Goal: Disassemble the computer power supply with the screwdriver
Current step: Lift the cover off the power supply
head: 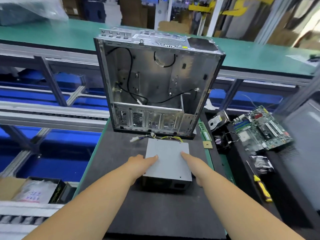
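A grey metal power supply [168, 160] lies flat on a black foam mat [155, 210], with its yellow and black cables [162, 138] trailing toward the case behind it. My left hand [140, 166] grips its left side, the thumb lying on the lid. My right hand [195, 168] grips its right side the same way, thumb on top. A yellow-handled screwdriver [261, 188] lies on the dark surface far to the right, away from both hands.
An open, emptied computer case [155, 87] stands just behind the power supply. To the right lie a RAM stick [206, 134], a small chip [207, 145], a hard drive [217, 120], a small fan [219, 141], a motherboard [261, 129] and a heatsink [263, 164]. A box [34, 189] sits lower left.
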Demonstrator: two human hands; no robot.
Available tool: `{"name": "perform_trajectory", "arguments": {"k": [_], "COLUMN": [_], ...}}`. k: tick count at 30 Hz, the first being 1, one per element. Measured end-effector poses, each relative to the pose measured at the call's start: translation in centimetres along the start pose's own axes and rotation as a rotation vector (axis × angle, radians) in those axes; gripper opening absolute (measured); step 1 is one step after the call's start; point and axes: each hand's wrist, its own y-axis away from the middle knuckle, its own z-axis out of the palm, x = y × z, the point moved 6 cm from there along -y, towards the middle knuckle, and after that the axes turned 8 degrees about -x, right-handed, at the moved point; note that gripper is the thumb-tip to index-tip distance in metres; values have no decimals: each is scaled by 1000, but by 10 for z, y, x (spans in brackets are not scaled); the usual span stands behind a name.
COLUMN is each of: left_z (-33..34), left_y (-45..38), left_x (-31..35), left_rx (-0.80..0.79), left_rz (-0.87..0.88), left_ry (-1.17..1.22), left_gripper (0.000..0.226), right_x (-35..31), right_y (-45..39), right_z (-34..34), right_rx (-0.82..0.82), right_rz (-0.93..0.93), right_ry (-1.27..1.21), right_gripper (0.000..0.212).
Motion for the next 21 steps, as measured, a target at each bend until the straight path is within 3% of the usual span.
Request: {"name": "perform_trajectory", "arguments": {"k": [3,7,12,17,21], "left_z": [6,6,8,10,9], "left_y": [-7,-12,-19,-18,-20], "left_x": [8,15,15,18,23], "left_rx": [-97,-113,-143,-163,-197], "left_rz": [-8,-28,-38,-73,-70], "left_ry": [177,241,310,337,379], "left_gripper": [68,61,60,51,44], "right_x": [-2,-6,-8,-11,-17], "right_y": [3,6,5,3,5], "right_z": [4,6,9,13,12], "right_rx": [-12,10,13,-43,-73], "right_rz": [14,44,69,46,44], "right_ry": [-57,-73,-116,-178,-198], "right_gripper": [31,24,27,50,40]}}
